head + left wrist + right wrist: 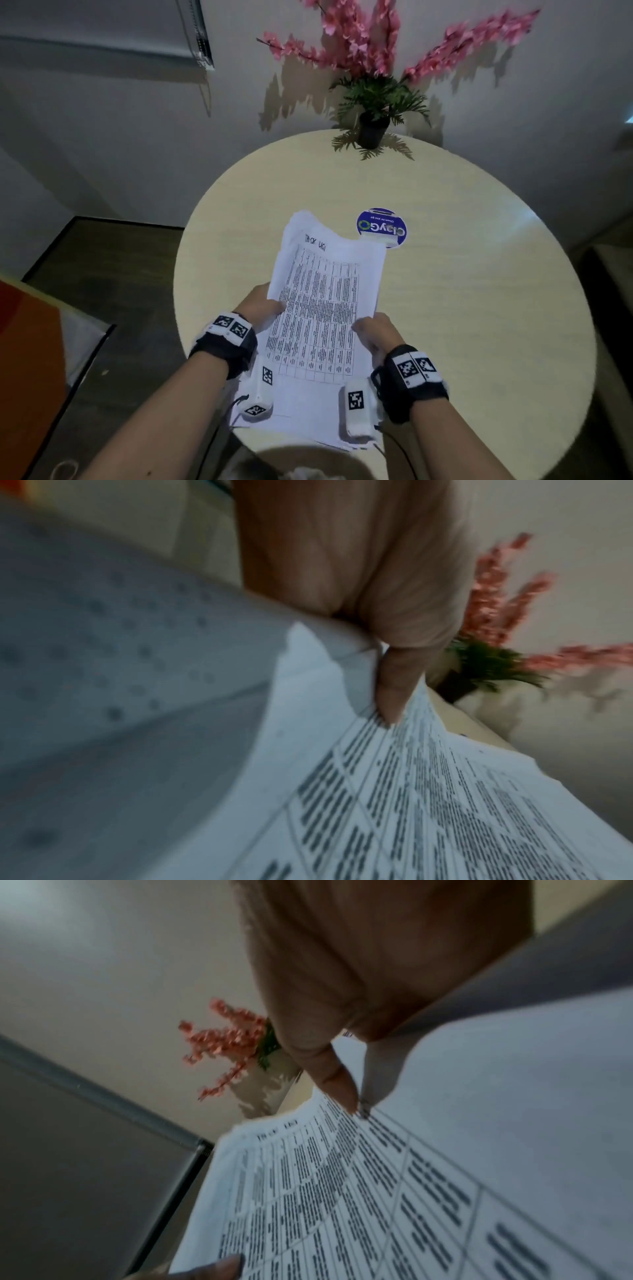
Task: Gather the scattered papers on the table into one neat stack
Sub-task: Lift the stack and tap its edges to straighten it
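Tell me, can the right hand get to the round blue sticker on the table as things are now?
Probably not yet: the right hand grips the papers, whose far corner covers part of the sticker. Nothing else blocks it.

The papers (322, 318) lie on the near half of the surface (479, 308), a sticker (381, 228) just beyond them, a potted plant (373, 126) at the far edge.

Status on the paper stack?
Left hand and right hand grip the papers by the side edges. Edges still ragged. Round sticker just beyond.
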The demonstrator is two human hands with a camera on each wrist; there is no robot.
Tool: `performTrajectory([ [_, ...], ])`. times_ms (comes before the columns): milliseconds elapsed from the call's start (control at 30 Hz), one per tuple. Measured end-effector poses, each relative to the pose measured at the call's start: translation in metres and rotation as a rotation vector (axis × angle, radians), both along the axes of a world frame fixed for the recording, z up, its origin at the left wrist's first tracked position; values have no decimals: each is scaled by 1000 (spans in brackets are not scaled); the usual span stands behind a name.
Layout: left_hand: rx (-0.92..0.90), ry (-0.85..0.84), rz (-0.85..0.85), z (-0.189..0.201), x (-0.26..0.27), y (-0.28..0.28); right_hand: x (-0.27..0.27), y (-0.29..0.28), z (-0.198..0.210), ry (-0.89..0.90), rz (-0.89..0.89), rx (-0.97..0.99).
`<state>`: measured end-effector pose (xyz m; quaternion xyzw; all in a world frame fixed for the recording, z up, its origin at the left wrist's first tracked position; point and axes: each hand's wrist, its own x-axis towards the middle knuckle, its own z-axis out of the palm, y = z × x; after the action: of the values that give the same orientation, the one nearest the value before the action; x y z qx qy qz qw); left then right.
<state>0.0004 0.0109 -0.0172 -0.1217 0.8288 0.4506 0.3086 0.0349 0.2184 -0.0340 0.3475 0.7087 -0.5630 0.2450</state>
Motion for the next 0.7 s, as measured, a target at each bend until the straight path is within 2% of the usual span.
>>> performTrajectory([
  [67,134,98,43,14,-6,24,4,27,10,121,-59,9],
  [133,242,225,65,39,-13,46,7,52,32,324,-99,45],
  [267,397,589,65,115,-31,90,-3,89,107,855,-202,190],
  [333,483,717,93,144,-36,106,-3,102,140,1042,-209,203],
  [433,569,823,112,159,-36,120,4,118,154,1134,-229,190],
  [633,617,843,261,138,-22,137,27,125,127,1091,-209,87],
  [700,576,963,280,141,-17,142,25,123,135,1152,-233,116],
])
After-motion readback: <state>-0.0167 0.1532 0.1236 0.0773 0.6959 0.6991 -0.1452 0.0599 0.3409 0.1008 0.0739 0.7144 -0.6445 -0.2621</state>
